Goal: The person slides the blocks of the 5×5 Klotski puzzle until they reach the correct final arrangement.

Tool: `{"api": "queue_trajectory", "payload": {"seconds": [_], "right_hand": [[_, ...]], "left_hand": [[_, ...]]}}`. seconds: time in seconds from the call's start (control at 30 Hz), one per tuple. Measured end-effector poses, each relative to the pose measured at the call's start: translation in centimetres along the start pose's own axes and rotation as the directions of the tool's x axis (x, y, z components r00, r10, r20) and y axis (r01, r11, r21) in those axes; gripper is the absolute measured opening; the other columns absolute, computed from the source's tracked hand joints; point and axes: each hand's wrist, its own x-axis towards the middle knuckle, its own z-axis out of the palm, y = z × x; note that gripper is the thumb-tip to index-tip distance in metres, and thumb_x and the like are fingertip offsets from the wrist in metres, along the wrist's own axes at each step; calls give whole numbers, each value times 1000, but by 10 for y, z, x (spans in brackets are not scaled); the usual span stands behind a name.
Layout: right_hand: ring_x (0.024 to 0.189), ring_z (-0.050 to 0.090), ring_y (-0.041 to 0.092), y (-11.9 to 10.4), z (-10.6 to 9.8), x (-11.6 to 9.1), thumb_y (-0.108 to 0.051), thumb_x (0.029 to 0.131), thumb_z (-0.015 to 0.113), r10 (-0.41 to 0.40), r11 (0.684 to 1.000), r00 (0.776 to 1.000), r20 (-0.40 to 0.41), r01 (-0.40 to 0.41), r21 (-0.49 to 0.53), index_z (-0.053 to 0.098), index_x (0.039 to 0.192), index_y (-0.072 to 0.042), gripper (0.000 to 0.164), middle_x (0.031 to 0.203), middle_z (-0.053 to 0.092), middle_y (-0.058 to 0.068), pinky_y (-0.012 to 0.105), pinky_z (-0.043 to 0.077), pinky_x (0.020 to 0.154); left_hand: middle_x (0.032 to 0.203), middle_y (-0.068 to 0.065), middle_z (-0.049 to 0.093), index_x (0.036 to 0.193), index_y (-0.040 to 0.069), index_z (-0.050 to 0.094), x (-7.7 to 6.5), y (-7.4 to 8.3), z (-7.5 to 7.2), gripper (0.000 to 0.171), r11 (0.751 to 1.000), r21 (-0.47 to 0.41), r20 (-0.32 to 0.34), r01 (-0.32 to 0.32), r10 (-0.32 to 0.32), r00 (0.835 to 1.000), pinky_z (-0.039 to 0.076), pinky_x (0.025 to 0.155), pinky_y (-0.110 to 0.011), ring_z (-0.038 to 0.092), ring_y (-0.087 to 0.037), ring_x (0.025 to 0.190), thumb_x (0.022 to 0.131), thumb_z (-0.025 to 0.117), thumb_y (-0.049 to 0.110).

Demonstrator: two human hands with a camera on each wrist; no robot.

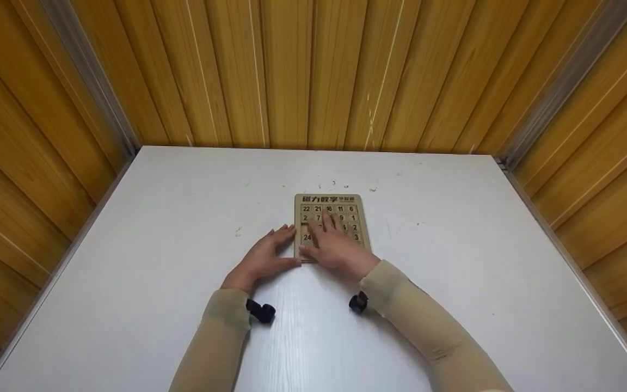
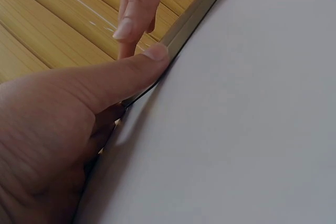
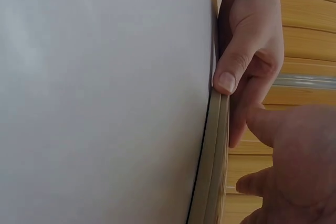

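A wooden magnetic number sliding puzzle (image 1: pixel 329 199) lies flat on the white table, its frame printed with Chinese characters above rows of numbered tiles. My left hand (image 1: pixel 263 253) holds its near-left corner, with the thumb (image 3: pixel 229 80) against the near edge and the fingers along the left side. Over the tiles, my right hand (image 1: pixel 338 245) is spread palm down, fingers reaching towards the upper rows. It hides many middle and lower tiles. In the left wrist view, fingers of the right hand (image 2: pixel 139 3) point down above the board's thin side.
The white table (image 1: pixel 183 218) bears a few small dark marks beyond the puzzle. Yellow wood-look panels (image 1: pixel 286 76) stand behind and at both sides, with grey metal posts (image 1: pixel 564 92) at the corners. A black wrist device (image 1: pixel 262 311) sits on the left sleeve, another (image 1: pixel 358 302) on the right.
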Motion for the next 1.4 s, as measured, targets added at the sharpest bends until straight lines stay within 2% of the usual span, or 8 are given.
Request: {"api": "queue_trajectory", "payload": {"seconds": [0.2, 0.4, 0.63, 0.83, 1.03, 1.23, 1.4], "right_hand": [[161, -7, 41, 0, -2, 22, -65, 102, 44, 57, 998, 998, -5, -57, -24, 15, 167, -23, 83, 173, -10, 16, 68, -3, 128], [161, -7, 41, 1, -3, 29, -66, 102, 43, 71, 997, 997, 3, -71, -25, 16, 166, -23, 82, 173, -12, 16, 69, -3, 127], [161, -6, 42, 1, -1, 23, -63, 102, 45, 45, 998, 999, -1, -45, -41, 17, 167, -22, 81, 174, -7, 18, 70, 1, 128], [160, -2, 43, 0, 3, 13, -65, 102, 44, 29, 997, 1000, 2, -29, -78, 15, 167, -24, 83, 173, -7, 19, 72, 4, 126], [161, -4, 41, -1, 5, 6, -66, 101, 46, 18, 997, 1000, 8, -18, -81, 12, 167, -25, 85, 173, -9, 17, 69, 2, 128], [161, -5, 41, 1, 4, 6, -65, 101, 46, 5, 998, 1000, 4, -4, -68, 14, 167, -24, 84, 173, -8, 18, 70, 2, 127], [161, -5, 42, 3, 1, 15, -65, 102, 45, 12, 999, 1000, -15, -13, -37, 19, 166, -23, 81, 174, -7, 17, 71, 1, 126]], "left_hand": [[168, -6, 35, 156, 16, 46, -1, 1, 0, 82, 1000, -21, 9, 16, -16, 1000, 20, 132, -54, 22, -39, 159, 86, 84, 32], [168, -7, 35, 156, 16, 46, -1, 1, -2, 82, 1000, -14, 9, 11, -11, 1000, 21, 131, -54, 23, -40, 158, 86, 84, 32], [166, -7, 38, 155, 14, 47, 1, 1, -1, 81, 1000, 0, 3, 12, -12, 1000, 21, 132, -49, 27, -31, 158, 86, 85, 32], [166, -7, 38, 155, 14, 46, 1, 0, 0, 80, 1000, -2, 4, 14, -14, 1000, 21, 132, -51, 25, -34, 159, 86, 84, 30], [166, -6, 38, 155, 15, 47, 1, 1, -2, 80, 1000, -12, 3, 12, -12, 1000, 21, 132, -53, 24, -37, 158, 86, 84, 30], [167, -7, 37, 155, 15, 47, 1, 0, 0, 80, 1000, -13, 3, 7, -7, 1000, 20, 132, -53, 24, -37, 159, 86, 84, 30], [167, -8, 36, 156, 15, 46, 1, 1, 0, 81, 1000, -12, 7, 10, -10, 1000, 20, 132, -53, 24, -38, 158, 86, 84, 31]]}}
